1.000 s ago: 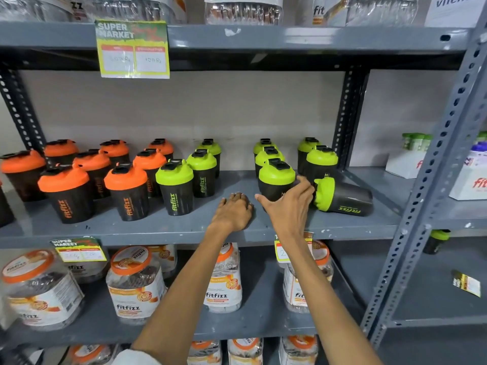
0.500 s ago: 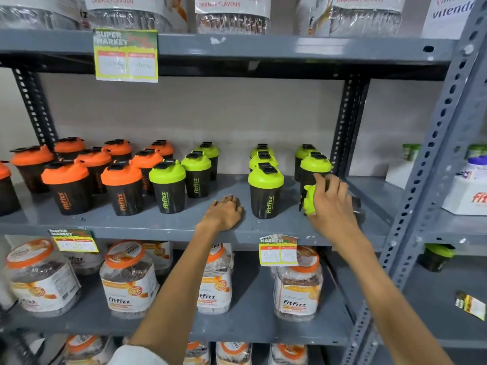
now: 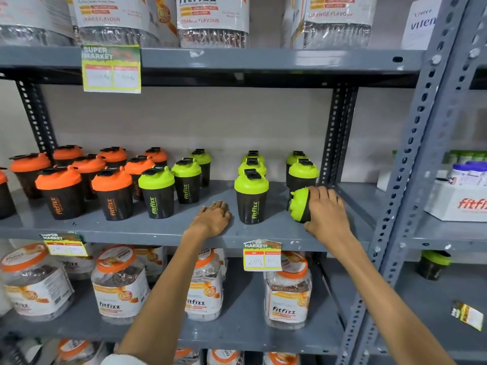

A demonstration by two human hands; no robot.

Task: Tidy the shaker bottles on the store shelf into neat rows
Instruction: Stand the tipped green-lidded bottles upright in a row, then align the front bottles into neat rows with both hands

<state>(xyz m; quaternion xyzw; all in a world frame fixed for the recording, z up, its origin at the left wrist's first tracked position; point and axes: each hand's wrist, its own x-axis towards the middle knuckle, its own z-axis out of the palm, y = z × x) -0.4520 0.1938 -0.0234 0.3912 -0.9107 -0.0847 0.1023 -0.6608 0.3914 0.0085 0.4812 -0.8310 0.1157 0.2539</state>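
Gripping tipped shaker bottle (image 3: pixel 299 205), right hand (image 3: pixel 325 210) fingers (image 3: pixel 320 192)

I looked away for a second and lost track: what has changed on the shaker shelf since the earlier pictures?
The right hand left the upright green-lidded black shaker at the front, reached right and closed over the tipped-over green-lidded shaker, which is still on its side. The left hand stays resting on the grey metal shelf. The standing orange-lidded and green-lidded shakers have not moved.
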